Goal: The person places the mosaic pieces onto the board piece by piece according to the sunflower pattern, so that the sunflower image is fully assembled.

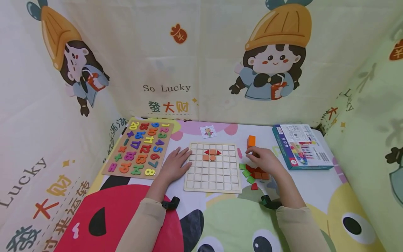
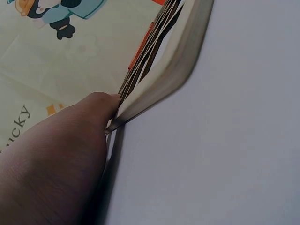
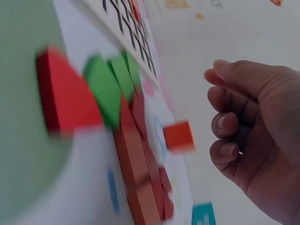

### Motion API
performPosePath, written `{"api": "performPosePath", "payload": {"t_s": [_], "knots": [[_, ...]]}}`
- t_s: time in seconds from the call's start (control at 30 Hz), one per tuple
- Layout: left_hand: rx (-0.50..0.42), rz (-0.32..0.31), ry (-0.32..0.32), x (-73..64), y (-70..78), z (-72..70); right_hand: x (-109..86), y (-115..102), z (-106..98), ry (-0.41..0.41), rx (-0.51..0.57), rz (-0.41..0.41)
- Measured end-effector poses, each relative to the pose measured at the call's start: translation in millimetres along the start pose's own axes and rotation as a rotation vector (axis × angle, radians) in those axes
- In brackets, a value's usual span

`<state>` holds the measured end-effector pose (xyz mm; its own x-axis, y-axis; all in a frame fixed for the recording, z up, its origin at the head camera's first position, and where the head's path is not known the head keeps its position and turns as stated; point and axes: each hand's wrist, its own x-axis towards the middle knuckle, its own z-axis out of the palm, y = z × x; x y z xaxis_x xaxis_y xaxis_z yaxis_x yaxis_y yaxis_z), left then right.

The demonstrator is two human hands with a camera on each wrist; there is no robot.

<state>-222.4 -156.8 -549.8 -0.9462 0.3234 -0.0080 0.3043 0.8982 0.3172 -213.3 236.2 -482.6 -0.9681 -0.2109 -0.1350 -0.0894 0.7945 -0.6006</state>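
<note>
A wooden grid board (image 1: 212, 178) lies at the centre of the table. Near its top sit two red triangles (image 1: 219, 152), orange squares (image 1: 206, 158) and an orange round piece (image 1: 212, 158). My left hand (image 1: 175, 165) rests at the board's left edge, its fingers spread and the thumb (image 2: 96, 110) against the rim. To the right of the board my right hand (image 1: 262, 160) hovers over a pile of blocks, fingers loosely curled and holding nothing. In the pile are green blocks (image 1: 246, 173), red blocks (image 3: 70, 93) and orange-brown blocks (image 3: 140, 161).
An orange block (image 1: 251, 140) stands just beyond the right hand. A small picture card (image 1: 208, 132) lies behind the board. At left is a number board (image 1: 141, 150) with coloured numerals and signs; at right, a flat box (image 1: 303, 147). Printed cloth walls (image 1: 201, 70) enclose the table.
</note>
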Motion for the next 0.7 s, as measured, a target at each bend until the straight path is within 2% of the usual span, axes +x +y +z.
{"api": "performPosePath", "payload": {"t_s": [0.17,0.37,0.7], "knots": [[0.008,0.000,0.000,0.2,0.3,0.5,-13.7,22.6,-11.8,-0.025,0.009,0.035],[0.004,0.001,0.001,0.5,0.2,1.1,-27.1,45.1,-14.7,-0.039,0.010,0.052],[0.005,0.008,0.006,1.0,-1.0,2.1,-50.2,82.1,-19.8,-0.095,0.002,-0.006]]}}
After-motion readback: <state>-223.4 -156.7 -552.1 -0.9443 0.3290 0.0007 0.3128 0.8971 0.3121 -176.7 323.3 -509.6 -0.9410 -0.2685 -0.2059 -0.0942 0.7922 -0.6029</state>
